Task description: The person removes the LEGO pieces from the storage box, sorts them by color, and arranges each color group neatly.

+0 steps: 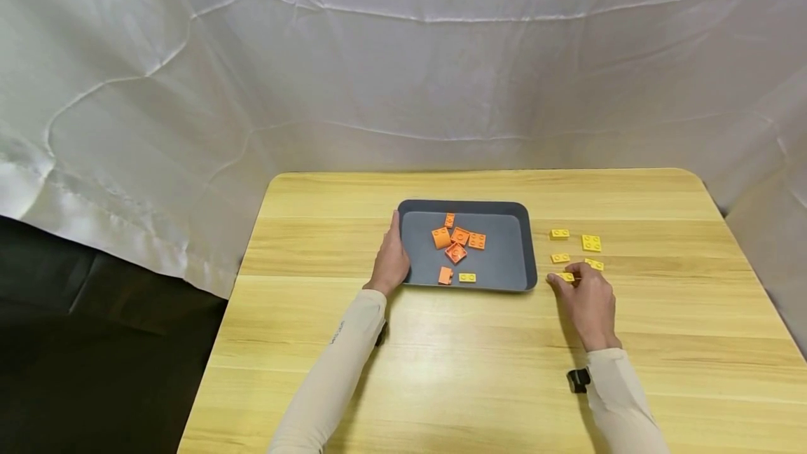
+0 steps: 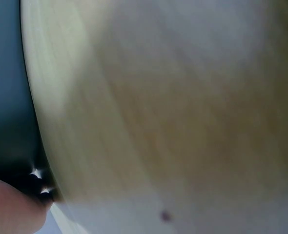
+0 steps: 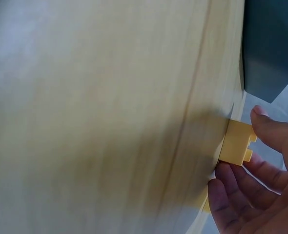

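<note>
Tray (image 1: 501, 252) | six orange bricks (image 1: 477, 241), one yellow brick (image 1: 467, 277) inside | left grip (image 1: 391, 261) touching

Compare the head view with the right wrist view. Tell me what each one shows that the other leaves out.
Only the head view shows the left hand at the left edge of the tray, and the orange bricks and small yellow brick lying inside.

Only the right wrist view shows the smooth side of the held yellow brick close up, its studs in profile.

Both show the right hand pinching that brick, with some of the tray and table.
</note>
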Demonstrator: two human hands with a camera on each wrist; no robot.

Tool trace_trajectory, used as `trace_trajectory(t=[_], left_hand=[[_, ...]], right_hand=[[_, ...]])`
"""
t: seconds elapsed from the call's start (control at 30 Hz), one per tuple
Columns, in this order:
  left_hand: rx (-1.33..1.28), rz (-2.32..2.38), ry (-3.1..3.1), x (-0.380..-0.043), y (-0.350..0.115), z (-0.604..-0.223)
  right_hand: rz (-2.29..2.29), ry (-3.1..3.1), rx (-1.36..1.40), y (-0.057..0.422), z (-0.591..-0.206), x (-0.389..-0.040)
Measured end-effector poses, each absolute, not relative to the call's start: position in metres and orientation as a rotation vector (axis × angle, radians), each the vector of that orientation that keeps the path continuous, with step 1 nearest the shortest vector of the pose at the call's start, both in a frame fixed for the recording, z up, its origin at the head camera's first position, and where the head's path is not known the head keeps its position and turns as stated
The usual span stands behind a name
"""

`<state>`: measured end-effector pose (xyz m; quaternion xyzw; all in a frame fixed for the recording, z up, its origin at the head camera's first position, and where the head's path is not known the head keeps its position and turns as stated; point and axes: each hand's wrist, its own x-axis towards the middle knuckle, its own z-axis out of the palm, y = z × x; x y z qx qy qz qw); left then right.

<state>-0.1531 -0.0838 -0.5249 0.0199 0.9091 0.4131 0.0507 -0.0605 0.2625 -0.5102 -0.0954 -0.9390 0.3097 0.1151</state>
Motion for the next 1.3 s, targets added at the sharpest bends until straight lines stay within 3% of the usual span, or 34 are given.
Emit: trace_trajectory(t=[0.43, 0.87, 1.3], left_hand=[[0.064, 1.265, 2.758, -0.153, -0.084, -0.524], [0.063, 1.259, 2.769, -0.153, -0.084, -0.526], [0.055, 1.251, 2.766, -0.153, -0.084, -0.525]], right_hand=[[0.839, -2.743, -0.267, 0.262, -0.503, -0.057], [0.894, -2.800, -0.064, 0.261, -0.504, -0.059], [0.865, -2.807, 0.107, 0.226, -0.495, -0.064]])
